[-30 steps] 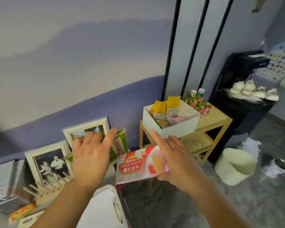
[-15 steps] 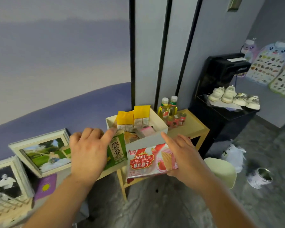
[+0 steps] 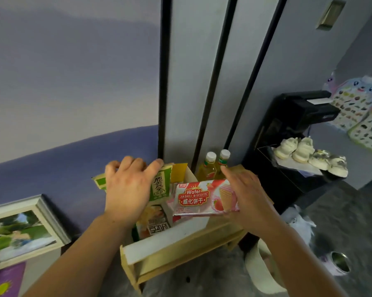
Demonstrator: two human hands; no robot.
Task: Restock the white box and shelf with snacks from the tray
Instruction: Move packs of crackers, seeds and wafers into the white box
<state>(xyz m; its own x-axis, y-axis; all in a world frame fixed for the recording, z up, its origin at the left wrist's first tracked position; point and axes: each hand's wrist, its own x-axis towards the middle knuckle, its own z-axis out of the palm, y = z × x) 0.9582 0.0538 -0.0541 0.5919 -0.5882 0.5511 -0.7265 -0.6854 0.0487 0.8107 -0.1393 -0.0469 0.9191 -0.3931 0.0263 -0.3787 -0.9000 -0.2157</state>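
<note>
My left hand (image 3: 127, 189) grips a green snack packet (image 3: 160, 185) and holds it over the white box (image 3: 159, 239). My right hand (image 3: 247, 196) holds a pink strawberry wafer pack (image 3: 200, 198) by its right end, above the box's right part. The white box stands on the top of a small wooden shelf (image 3: 180, 258). Inside the box I see a snack bag with dark lettering (image 3: 153, 224) and a yellow carton (image 3: 178, 172) at the back.
Two yellow drink bottles (image 3: 215, 166) stand on the shelf behind the box. A framed picture (image 3: 20, 230) leans at the left. A black cabinet with small white shoes (image 3: 309, 155) is at the right. A cream bin (image 3: 260, 269) sits on the floor below.
Both hands have carried their packets rightward from the frames to above the white box. The view has swung toward the shelf, which now looks much closer.
</note>
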